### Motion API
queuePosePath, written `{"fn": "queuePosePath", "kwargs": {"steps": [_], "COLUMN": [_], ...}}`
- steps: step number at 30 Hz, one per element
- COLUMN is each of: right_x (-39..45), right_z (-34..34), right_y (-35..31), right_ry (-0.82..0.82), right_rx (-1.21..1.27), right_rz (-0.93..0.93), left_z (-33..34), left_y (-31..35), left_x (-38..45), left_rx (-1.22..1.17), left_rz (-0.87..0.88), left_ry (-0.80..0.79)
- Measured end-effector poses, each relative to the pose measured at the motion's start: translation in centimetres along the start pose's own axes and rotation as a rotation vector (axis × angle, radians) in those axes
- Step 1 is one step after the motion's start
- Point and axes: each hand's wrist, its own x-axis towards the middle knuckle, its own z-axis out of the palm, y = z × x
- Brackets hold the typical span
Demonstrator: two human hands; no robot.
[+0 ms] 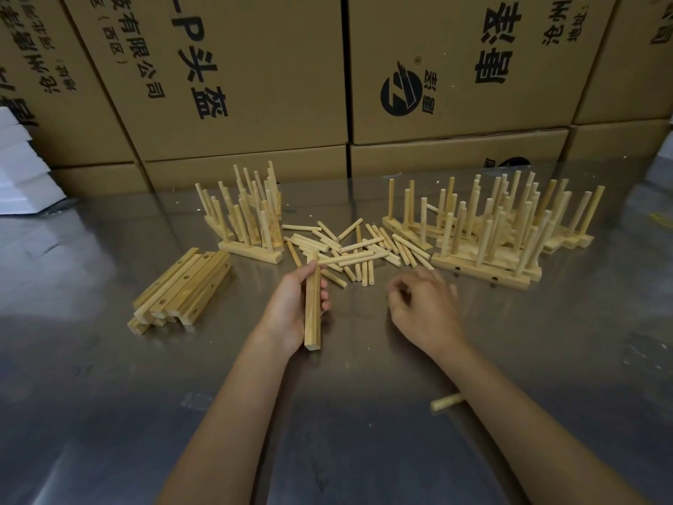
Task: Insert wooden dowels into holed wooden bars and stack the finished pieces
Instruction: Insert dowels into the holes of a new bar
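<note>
My left hand (291,308) grips a plain wooden bar (312,315), held lengthwise and pointing away from me over the steel table (109,395). My right hand (422,308) hovers just to its right with fingers loosely curled; whether it holds a dowel is hidden. A loose pile of wooden dowels (349,249) lies just beyond both hands. A stack of holed bars without dowels (182,286) lies to the left. Finished bars with upright dowels stand in a left group (247,216) and a larger right group (502,227).
Large printed cardboard boxes (236,78) wall off the far edge of the table. White foam pieces (18,169) sit at the far left. One stray dowel (446,402) lies by my right forearm.
</note>
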Motion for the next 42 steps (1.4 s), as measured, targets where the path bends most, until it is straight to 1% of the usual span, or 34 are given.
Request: {"fn": "queuePosePath", "kwargs": {"steps": [4,6,8,10,12,15,17,18,20,24,25,28,29,31,33,38,42], "right_x": [0.6,0.9,0.8,0.4,-0.3,-1.8,-2.9,-3.5,-4.7,-5.4,-5.3,-4.8,-4.4,-3.4,-2.8,-2.8,-2.6], "right_z": [-1.3,-2.5,-3.8,-5.6,-7.7,-10.9,-12.2,-12.5,-12.4,-10.6,-9.8,-7.4,-6.5,-4.7,-3.2,-1.1,-1.1], "right_y": [0.1,0.1,0.0,0.0,0.4,1.5,2.5,2.8,3.1,2.2,1.5,-1.5,-2.6,-4.4,-5.5,-5.0,-4.3], "right_ry": [0.016,-0.012,-0.077,-0.235,-0.469,-0.798,-0.915,-0.938,-0.899,-0.69,-0.643,-0.499,-0.435,-0.294,-0.199,-0.149,-0.106], "right_rx": [0.276,0.363,0.433,0.44,0.362,0.066,-0.074,-0.096,-0.06,0.031,0.091,0.429,0.496,0.477,0.406,0.328,0.275], "right_rz": [0.076,0.105,0.12,0.112,0.094,0.001,-0.041,-0.046,-0.044,-0.079,-0.079,-0.024,-0.027,-0.093,-0.177,-0.3,-0.385], "left_z": [0.0,0.0,0.0,-0.1,-0.2,-0.5,-0.6,-0.6,-0.6,-0.5,-0.5,-0.4,-0.3,0.0,0.3,0.3,0.8], "left_y": [0.0,0.1,0.1,0.1,0.1,0.0,-0.1,-0.1,-0.1,-0.1,-0.1,0.0,-0.1,-0.2,-0.3,-0.4,-0.5], "left_x": [0.0,-0.1,-0.2,-0.3,-0.4,-0.5,-0.5,-0.5,-0.6,-1.1,-1.2,-1.4,-1.4,-1.4,-1.3,-0.8,-0.7], "left_rx": [0.008,0.01,0.021,0.033,0.035,0.027,0.027,0.031,0.038,0.012,0.012,0.056,0.068,0.081,0.114,0.189,0.382], "left_rz": [0.002,0.005,0.002,-0.001,-0.005,-0.008,-0.005,-0.007,-0.005,0.03,0.041,0.069,0.074,0.075,0.075,0.093,0.129], "left_ry": [-0.002,-0.003,-0.005,-0.016,-0.033,-0.04,-0.043,-0.046,-0.052,-0.067,-0.078,-0.097,-0.097,-0.105,-0.121,-0.072,0.002]}}
